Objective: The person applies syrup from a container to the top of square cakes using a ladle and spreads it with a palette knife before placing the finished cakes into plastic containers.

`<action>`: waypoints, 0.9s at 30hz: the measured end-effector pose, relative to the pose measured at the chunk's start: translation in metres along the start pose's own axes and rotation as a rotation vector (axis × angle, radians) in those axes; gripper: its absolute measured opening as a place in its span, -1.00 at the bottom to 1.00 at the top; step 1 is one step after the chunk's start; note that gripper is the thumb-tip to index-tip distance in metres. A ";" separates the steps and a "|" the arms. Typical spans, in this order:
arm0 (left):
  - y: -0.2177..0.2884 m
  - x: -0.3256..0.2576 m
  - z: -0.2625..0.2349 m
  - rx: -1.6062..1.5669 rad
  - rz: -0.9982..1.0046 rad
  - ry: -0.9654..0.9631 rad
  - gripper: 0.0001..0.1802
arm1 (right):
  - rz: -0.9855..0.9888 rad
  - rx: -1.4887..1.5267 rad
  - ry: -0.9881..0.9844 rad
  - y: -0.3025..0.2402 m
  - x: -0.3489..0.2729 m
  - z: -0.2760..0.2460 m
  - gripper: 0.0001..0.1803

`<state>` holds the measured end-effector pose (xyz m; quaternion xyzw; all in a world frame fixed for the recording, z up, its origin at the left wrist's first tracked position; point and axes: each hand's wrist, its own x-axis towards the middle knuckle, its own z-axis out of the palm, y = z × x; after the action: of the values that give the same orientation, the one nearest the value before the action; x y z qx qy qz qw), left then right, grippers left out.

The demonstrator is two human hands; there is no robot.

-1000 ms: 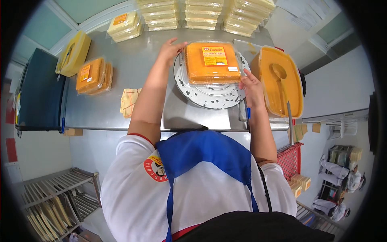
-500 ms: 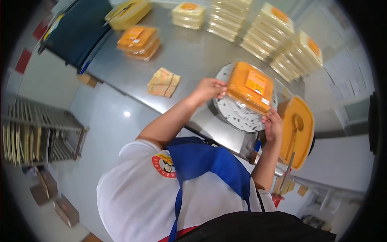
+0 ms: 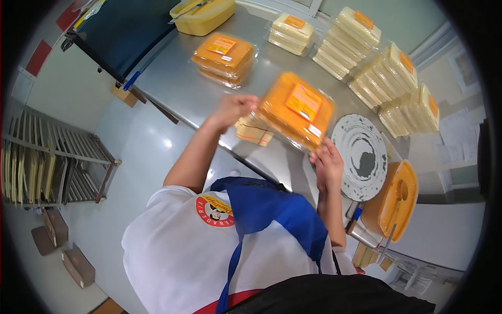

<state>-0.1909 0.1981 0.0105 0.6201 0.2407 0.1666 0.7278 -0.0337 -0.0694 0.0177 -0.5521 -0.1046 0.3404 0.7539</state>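
Note:
Both my hands hold a wrapped orange cheese block with a label on top, lifted above the steel table. My left hand grips its left edge and my right hand grips its lower right corner. To the right of the block lies a round white scale plate, bare. Below the block, on the table, sits a small stack of tan paper labels.
A stack of wrapped orange cheese blocks lies further left. Rows of pale yellow cheese packs line the back. A yellow tub stands at the far end, an orange tray at the right. A wire rack stands on the floor.
The orange block has been lifted off the round plate and carried left, toward the stack of orange blocks. The view has swung left as well.

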 end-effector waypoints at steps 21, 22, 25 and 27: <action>0.015 0.127 -0.245 -0.265 -0.008 0.232 -0.41 | -0.101 0.060 -0.132 0.083 0.187 0.260 -0.60; 0.015 0.121 -0.242 -0.305 0.022 0.251 -0.44 | -0.077 0.053 -0.117 0.082 0.181 0.260 -0.59; 0.010 0.123 -0.241 -0.341 0.056 0.300 -0.46 | -0.068 0.044 -0.098 0.085 0.180 0.259 -0.57; 0.000 0.121 -0.232 -0.331 0.057 0.336 -0.46 | -0.076 0.047 -0.097 0.088 0.181 0.259 -0.56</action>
<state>-0.2203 0.4546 -0.0337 0.4623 0.3101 0.3251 0.7645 -0.0719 0.2555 -0.0054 -0.5128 -0.1537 0.3402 0.7731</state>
